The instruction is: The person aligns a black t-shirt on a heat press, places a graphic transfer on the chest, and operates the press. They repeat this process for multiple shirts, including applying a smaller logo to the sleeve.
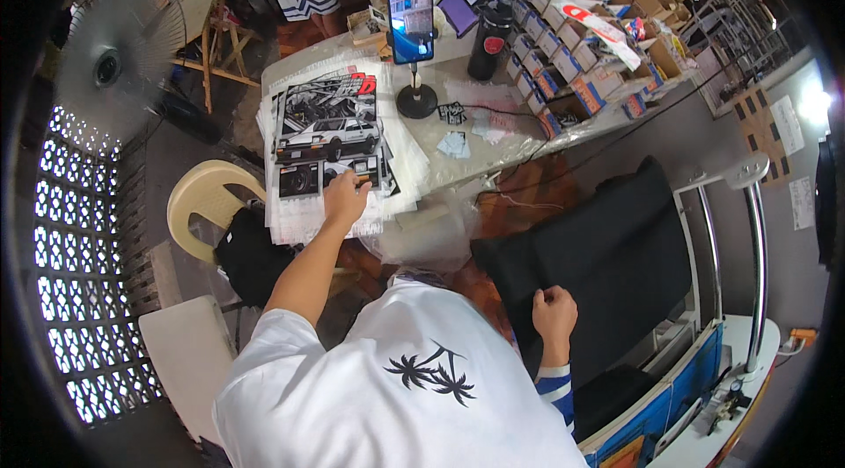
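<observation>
My left hand (347,198) reaches over a stack of printed sheets at the table's near left. Its fingers are bent together at a small orange-brown piece, which I cannot make out. The top printed sheet (327,135) carries a black-and-white car picture with red lettering. My right hand (554,314) is closed, with curled fingers, over a black cloth (607,248) spread on a flat board to the right. Whether anything is between those fingers is hidden. A clear plastic sheet (422,235) hangs at the table's near edge.
A phone on a stand (412,23) and a black tumbler (490,41) stand on the table. Small boxes (572,54) line its right side. A cream plastic chair (189,195) and a spinning fan (107,67) are at left. Metal rails (757,274) rise at right. Another person stands beyond.
</observation>
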Available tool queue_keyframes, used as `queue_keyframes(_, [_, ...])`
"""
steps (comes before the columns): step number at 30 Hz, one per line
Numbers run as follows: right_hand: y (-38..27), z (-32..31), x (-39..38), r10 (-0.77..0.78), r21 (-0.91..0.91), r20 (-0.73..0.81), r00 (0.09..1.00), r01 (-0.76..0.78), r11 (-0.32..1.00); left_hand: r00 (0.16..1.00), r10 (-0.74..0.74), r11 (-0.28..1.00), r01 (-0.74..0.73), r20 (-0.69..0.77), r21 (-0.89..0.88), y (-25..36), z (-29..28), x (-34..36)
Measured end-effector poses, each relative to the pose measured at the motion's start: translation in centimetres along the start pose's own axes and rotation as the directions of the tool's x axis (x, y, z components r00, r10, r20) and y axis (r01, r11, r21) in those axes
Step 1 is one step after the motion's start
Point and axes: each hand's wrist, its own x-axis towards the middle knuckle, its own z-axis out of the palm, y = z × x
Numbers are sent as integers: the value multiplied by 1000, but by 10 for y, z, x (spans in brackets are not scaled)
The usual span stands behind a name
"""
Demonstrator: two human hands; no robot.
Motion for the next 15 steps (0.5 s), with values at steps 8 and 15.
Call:
queue_keyframes(8, [1,-6,-6,-49,0,31,998,49,999,996,82,987,-77,-31,144,7,24,-58])
queue_keyframes(15, [7,-7,-3,-115,-22,53,992,117,993,998,-62,949,60,3,-310,-37,24,-26])
